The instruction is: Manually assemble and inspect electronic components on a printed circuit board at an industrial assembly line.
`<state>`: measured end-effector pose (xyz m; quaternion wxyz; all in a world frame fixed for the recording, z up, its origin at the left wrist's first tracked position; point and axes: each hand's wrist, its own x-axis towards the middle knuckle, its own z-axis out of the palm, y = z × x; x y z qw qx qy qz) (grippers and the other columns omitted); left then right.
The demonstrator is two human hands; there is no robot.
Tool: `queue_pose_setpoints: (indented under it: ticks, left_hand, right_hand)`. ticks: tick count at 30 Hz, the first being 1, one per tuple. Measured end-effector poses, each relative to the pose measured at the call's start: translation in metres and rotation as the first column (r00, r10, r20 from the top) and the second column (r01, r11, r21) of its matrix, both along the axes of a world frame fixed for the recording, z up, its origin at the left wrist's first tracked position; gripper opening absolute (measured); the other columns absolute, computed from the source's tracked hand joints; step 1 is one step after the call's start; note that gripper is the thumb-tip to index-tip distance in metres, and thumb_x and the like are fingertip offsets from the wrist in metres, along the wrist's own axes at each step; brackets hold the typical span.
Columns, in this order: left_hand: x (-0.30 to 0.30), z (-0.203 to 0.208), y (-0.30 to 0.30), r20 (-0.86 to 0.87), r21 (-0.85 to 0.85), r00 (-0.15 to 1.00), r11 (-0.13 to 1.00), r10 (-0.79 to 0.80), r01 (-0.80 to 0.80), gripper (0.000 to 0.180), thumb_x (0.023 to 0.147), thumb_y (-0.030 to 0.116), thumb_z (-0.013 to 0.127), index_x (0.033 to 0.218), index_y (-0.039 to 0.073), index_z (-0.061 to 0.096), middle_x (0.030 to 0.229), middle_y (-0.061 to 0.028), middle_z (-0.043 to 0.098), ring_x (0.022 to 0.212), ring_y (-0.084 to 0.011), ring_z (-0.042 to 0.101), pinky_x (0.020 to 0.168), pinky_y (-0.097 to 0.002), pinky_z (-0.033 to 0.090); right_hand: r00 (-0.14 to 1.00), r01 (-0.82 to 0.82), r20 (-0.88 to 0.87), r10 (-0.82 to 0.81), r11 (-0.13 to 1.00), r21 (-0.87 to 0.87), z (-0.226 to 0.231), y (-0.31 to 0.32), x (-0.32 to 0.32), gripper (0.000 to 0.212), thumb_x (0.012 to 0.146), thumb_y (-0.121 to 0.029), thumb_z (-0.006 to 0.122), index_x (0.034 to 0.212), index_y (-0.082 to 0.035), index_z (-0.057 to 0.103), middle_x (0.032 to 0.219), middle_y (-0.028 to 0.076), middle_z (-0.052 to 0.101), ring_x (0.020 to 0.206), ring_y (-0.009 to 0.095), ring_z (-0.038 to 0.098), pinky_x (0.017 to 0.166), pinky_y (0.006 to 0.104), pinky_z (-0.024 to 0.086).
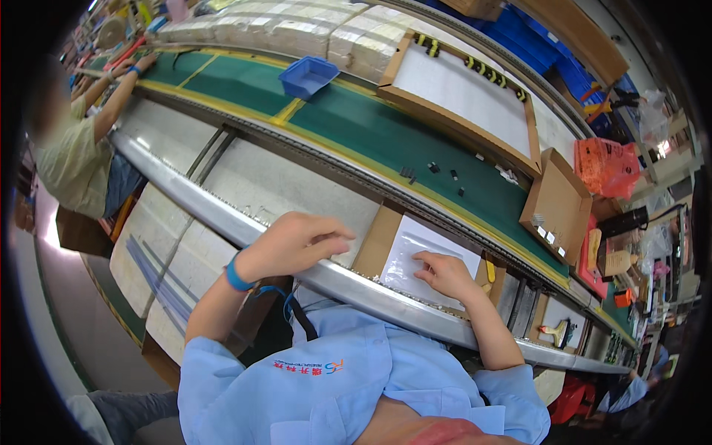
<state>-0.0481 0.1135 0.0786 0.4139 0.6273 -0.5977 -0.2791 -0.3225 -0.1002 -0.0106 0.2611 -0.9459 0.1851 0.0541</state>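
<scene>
My left hand (300, 239), with a blue band at the wrist, hovers by the metal rail (326, 278) with fingers bent and thumb apart; nothing shows in it. Bent fingers of my right hand (447, 276) reach over a clear plastic bag (404, 261), thumb apart from them; I cannot tell whether they touch it. Under the bag is a white sheet (461, 256) in a shallow cardboard box (377, 241). A yellow-handled tool (490, 271) lies near that box's right end.
Beyond the rail runs a green conveyor belt (356, 130) bearing a blue bin (308, 76) and several small dark parts (434, 168). Cardboard trays (460, 104) and a red plastic bag (608, 167) stand at the far right. A co-worker's arm (115, 111) reaches over the belt at the left.
</scene>
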Motion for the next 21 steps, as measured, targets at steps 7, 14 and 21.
queue_pose_setpoints:
  ticks: [7,14,21]
  left_hand:
    - [-0.047,-0.014,-0.136,0.14,-0.174,0.954,0.942,-0.264,0.286,0.023,0.089,0.026,0.067,0.103,0.008,0.069,0.085,-0.0128,0.069,0.074,-0.0324,0.066,0.064,-0.0384,0.052]
    - [-0.03,-0.05,-0.144,0.501,-0.043,0.802,0.917,-0.323,0.396,0.024,0.084,0.027,0.07,0.1,0.009,0.068,0.076,-0.009,0.066,0.066,-0.0275,0.065,0.057,-0.0382,0.051]
    - [-0.024,-0.045,-0.144,0.641,-0.011,0.706,0.915,-0.303,0.403,0.028,0.083,0.028,0.072,0.103,0.009,0.067,0.083,-0.0075,0.067,0.067,-0.0244,0.066,0.057,-0.034,0.051]
  right_hand:
    - [0.99,0.133,-0.042,-0.132,0.99,0.039,0.005,-0.017,-0.006,0.039,0.084,-0.033,0.069,0.117,-0.013,0.063,0.089,0.011,0.07,0.085,0.032,0.067,0.073,0.0431,0.052]
    - [0.988,0.115,-0.117,-0.102,0.987,0.114,-0.003,-0.021,-0.008,0.041,0.086,-0.034,0.068,0.121,-0.014,0.062,0.093,0.008,0.07,0.085,0.03,0.068,0.074,0.0428,0.052]
    - [0.98,0.181,-0.125,-0.154,0.95,0.254,-0.016,-0.008,-0.008,0.036,0.086,-0.029,0.068,0.118,-0.014,0.062,0.102,0.014,0.069,0.092,0.036,0.066,0.077,0.0469,0.052]
